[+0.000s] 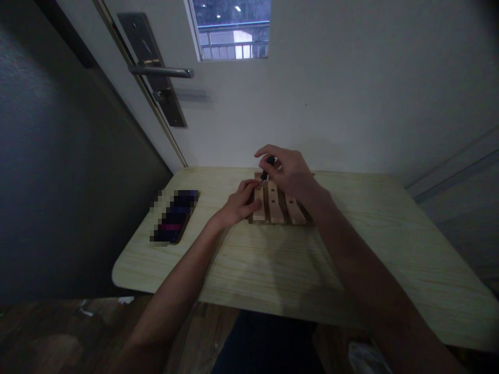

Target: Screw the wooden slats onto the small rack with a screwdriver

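R hand (291,170): fingers pinched round black-handled tool (269,163), tilted w/ lower end at slatted wooden piece (275,210); L hand (237,204): fingers parted, resting on piece's L end; piece on counter (370,228) nr back edge, phone (176,215) to its L.

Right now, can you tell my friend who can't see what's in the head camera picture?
A person's right hand holds a small black tool over a wooden piece with slats and holes, while the left hand touches its left side. It lies on a pale table; a phone lies farther left.
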A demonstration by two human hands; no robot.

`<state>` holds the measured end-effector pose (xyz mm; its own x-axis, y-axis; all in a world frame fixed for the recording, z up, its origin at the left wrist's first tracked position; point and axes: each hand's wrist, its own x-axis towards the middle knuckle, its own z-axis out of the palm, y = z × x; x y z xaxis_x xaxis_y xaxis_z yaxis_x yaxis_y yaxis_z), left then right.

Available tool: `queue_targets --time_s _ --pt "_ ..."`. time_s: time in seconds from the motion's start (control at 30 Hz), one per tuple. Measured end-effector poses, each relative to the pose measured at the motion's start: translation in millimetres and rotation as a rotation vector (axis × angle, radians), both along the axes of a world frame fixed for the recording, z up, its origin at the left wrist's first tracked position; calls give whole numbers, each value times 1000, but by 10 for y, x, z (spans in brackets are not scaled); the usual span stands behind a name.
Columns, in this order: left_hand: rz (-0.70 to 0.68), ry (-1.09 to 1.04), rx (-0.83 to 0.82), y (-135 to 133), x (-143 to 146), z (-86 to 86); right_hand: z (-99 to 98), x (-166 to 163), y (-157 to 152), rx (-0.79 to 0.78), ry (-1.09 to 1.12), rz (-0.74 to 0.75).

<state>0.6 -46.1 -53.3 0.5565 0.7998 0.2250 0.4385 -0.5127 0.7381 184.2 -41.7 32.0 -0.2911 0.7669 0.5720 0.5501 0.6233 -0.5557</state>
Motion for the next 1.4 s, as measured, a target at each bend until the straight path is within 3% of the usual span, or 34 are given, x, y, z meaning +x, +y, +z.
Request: queue_targets --time_s 0.43,0.67,0.83,1.03,1.2,1.4 --pt "-7 3 11 8 -11 -25 14 73 18 -103 -21 70" --pt "11 13 3 1 0 -1 -62 35 80 -77 67 -85" --pt "3 -8 8 -14 3 9 -62 34 68 -52 140 7" --pt "4 -16 13 4 4 -29 -40 54 64 -130 148 61" --pt "12 2 13 8 -2 -32 -15 41 52 -58 103 -93" --pt "11 4 14 5 3 -18 -14 10 31 -10 92 -58"
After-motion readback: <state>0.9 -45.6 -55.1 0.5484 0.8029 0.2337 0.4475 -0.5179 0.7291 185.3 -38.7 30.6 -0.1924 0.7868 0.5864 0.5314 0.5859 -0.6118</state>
